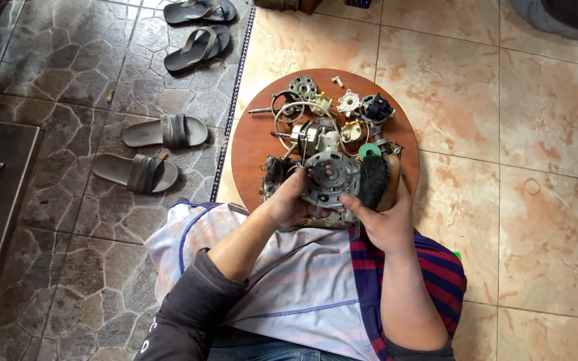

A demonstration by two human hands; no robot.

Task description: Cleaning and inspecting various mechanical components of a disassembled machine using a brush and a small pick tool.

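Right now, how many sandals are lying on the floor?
4: two dark flip-flops at the top by the tile border, and two grey slides lower down, left of the round wooden board. None looks hidden.

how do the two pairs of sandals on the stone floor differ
The dark flip-flops have thin thong straps; the grey slides have one broad band across the foot. The flip-flops lie further from the person, by the top edge, one partly cut off by the frame; the slides lie nearer, left of the round wooden board, fully in view. Both pairs lie sole down, side by side, on the dark stone floor.
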